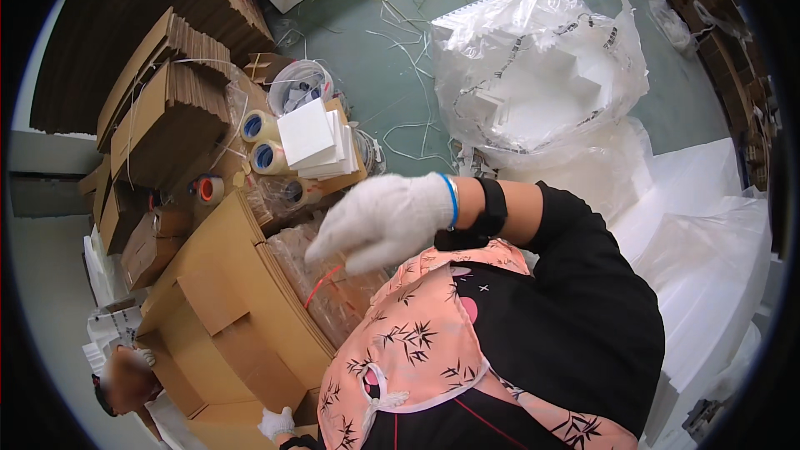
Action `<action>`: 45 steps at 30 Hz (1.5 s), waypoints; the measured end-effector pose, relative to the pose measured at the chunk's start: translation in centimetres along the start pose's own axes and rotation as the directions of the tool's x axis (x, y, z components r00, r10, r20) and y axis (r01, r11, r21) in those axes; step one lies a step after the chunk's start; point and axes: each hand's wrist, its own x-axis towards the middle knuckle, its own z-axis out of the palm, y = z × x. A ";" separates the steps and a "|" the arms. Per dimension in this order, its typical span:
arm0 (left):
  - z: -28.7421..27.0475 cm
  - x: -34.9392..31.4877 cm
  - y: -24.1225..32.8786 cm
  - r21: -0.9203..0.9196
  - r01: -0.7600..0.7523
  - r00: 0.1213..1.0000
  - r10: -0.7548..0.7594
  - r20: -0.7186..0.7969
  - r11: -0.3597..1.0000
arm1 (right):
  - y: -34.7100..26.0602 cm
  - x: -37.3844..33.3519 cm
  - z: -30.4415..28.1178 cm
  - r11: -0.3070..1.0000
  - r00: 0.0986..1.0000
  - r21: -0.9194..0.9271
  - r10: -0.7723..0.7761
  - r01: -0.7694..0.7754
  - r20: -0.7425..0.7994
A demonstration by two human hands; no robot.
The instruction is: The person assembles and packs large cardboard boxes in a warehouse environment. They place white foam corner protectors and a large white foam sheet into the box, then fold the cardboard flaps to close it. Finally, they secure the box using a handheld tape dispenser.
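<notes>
My right hand (387,221), in a white knit glove, is raised in front of my body with its fingers stretched out and nothing in it. Below it lie clear plastic-wrapped bundles (333,296) with a red strip across. An unfolded brown cardboard box (225,304) stands open at my left, its flaps folded outward. At the lower edge, my left hand (277,422), gloved too, is closed on the near edge of that box; part of the hand is hidden.
White foam squares (310,137), tape rolls (268,157) and a white bucket (300,83) sit beyond the box. Flattened carton stacks (171,108) rise at left. A large clear bag of white foam pieces (542,75) stands far right. Another person (129,379) is at lower left. Loose straps (408,42) litter the floor.
</notes>
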 end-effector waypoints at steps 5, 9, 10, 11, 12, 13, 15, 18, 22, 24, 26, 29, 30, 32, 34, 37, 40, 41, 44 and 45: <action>-0.6 -6.0 5.4 0.150 -0.026 0.778 0.114 -0.618 0.988 | 18.9 -24.7 -11.4 0.234 0.285 -0.161 0.785 -0.959 -0.550; -9.1 -10.7 17.3 0.055 -0.114 0.993 0.114 0.005 0.992 | 23.5 -40.3 -19.3 -0.263 -0.280 0.115 0.759 -0.958 -0.587; -11.9 -11.1 20.9 0.019 -0.149 0.977 0.144 0.160 0.989 | 25.3 -43.7 -20.5 -0.333 -0.357 0.158 0.706 -0.930 -0.612; -14.3 -12.3 24.1 -0.127 -0.183 0.933 0.213 0.291 0.975 | 26.5 -45.5 -22.1 -0.360 -0.422 0.227 0.685 -0.905 -0.594; -15.9 -13.3 26.9 -0.276 -0.188 0.862 0.293 0.413 0.943 | 26.9 -46.9 -24.0 -0.390 -0.482 0.286 0.663 -0.875 -0.572; -12.9 -12.5 27.2 -0.493 -0.176 0.808 0.411 0.422 0.852 | 27.3 -48.4 -25.7 -0.423 -0.548 0.349 0.636 -0.836 -0.543; -10.0 -10.9 30.4 -0.805 0.276 0.583 0.574 0.575 0.526 | 29.4 -51.3 -28.7 -0.436 -0.601 0.415 0.571 -0.799 -0.559; -13.8 -12.0 37.6 -0.747 0.305 0.577 0.510 0.638 0.590 | 32.7 -54.1 -32.2 -0.520 -0.640 0.391 0.488 -0.760 -0.594; -11.2 -10.8 37.8 -0.639 -0.048 0.638 0.516 0.572 0.768 | 36.4 -54.6 -35.5 -0.555 -0.635 0.362 0.445 -0.749 -0.632; -8.8 -11.5 36.1 -0.738 0.204 0.578 0.529 0.621 0.643 | 38.0 -53.9 -36.2 -0.500 -0.581 0.362 0.404 -0.787 -0.706; -6.2 -11.0 32.0 -0.645 0.753 0.448 0.619 0.645 0.127 | 39.7 -54.4 -36.4 -0.465 -0.544 0.357 0.371 -0.810 -0.752; -6.9 -10.8 32.9 -0.222 0.973 0.131 0.636 0.760 0.065 | 43.3 -55.9 -36.1 -0.462 -0.632 0.480 0.261 -0.746 -0.730; -7.0 -11.1 32.7 -0.260 0.962 0.167 0.567 0.807 0.085 | 44.3 -56.2 -35.9 -0.457 -0.666 0.522 0.243 -0.720 -0.705; -7.3 -10.9 33.4 -0.133 0.988 0.035 0.716 0.697 0.082 | 45.8 -57.4 -35.7 -0.370 -0.612 0.517 0.215 -0.772 -0.761; -8.9 -11.1 34.2 -0.371 0.911 0.166 0.664 0.729 0.179 | 45.3 -57.8 -34.6 -0.365 -0.566 0.474 0.208 -0.802 -0.798; -12.6 -13.2 37.4 -0.762 0.452 0.620 0.450 0.642 0.464 | 41.3 -56.3 -32.9 -0.433 -0.545 0.419 0.223 -0.798 -0.808; -18.0 -15.8 41.3 -0.782 0.392 0.689 0.408 0.599 0.485 | 36.6 -56.8 -28.6 -0.369 -0.577 0.484 0.204 -0.794 -0.791; -17.6 -15.8 40.6 -0.745 0.393 0.642 0.419 0.642 0.538 | 34.5 -56.5 -27.1 -0.378 -0.653 0.550 0.242 -0.745 -0.718; -16.9 -15.7 41.6 -0.726 0.276 0.661 0.423 0.620 0.630 | 29.2 -59.0 -21.1 -0.299 -0.748 0.688 0.194 -0.661 -0.635; -15.1 -14.4 40.3 -0.757 0.322 0.634 0.464 0.619 0.569 | 27.7 -61.6 -18.3 -0.295 -0.738 0.680 0.173 -0.671 -0.652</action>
